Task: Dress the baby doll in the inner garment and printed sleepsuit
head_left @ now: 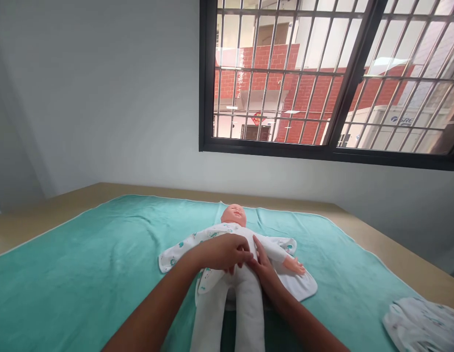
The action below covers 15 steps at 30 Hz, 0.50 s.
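Note:
A baby doll (234, 215) lies on its back on a teal towel (102, 264), head toward the wall. It wears a white printed romper (183, 247) that is spread open at both sides. My left hand (223, 252) rests on the doll's belly with fingers curled and pressed on the cloth. My right hand (261, 266) lies beside it on the doll's right flank, fingers stretched flat along the romper's edge. The doll's bare arm (293, 265) sticks out to the right. Its white legs (230, 313) point toward me.
The towel covers a tan table (396, 254) set against a grey wall. A folded white printed garment (421, 322) lies at the table's right front corner. A barred window (322, 73) is above.

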### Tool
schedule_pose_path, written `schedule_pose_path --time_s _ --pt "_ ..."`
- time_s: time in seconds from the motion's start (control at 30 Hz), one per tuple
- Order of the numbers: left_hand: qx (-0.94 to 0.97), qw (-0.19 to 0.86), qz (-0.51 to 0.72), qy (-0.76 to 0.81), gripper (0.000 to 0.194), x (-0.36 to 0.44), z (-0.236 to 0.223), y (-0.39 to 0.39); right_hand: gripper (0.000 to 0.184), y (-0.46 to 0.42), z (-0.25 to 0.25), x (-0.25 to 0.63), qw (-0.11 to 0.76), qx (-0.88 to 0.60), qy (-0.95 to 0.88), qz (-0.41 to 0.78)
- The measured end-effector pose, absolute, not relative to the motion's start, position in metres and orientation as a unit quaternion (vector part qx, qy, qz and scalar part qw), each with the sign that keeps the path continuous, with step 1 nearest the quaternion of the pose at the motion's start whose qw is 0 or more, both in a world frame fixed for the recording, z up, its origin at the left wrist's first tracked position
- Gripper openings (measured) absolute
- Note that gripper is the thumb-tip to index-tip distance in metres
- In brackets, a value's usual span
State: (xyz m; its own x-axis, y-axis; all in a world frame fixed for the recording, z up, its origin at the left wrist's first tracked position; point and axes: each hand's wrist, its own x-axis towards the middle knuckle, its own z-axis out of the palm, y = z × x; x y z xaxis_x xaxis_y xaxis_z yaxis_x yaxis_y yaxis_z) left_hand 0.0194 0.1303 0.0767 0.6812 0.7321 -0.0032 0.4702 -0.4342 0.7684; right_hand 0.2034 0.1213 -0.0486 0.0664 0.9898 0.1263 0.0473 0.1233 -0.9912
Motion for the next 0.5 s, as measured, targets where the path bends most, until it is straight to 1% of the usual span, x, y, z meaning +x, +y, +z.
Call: schedule_pose_path --time_s 0.07,0.17,0.33,0.4,0.5 --pt "0.845 0.364 0.129 0.370 0.030 0.004 0.084 0.128 0.088 0.118 -0.044 0.202 0.526 -0.498 -0.513 0.460" --pt "0.857 0.283 0.135 0.409 0.028 -0.013 0.084 0.129 0.089 0.114 -0.040 0.200 0.526 -0.496 -0.503 0.475" --pt "0.878 0.165 0.097 0.439 0.046 -0.005 0.072 0.126 0.085 0.116 -0.047 0.201 0.541 -0.499 -0.499 0.458" --pt "0.883 0.145 0.132 0.427 0.048 0.002 0.070 0.122 0.085 0.116 -0.050 0.202 0.543 -0.497 -0.495 0.461" --pt "0.895 0.164 0.154 0.386 0.045 0.006 0.074 0.116 0.085 0.114 -0.050 0.201 0.543 -0.489 -0.492 0.472"
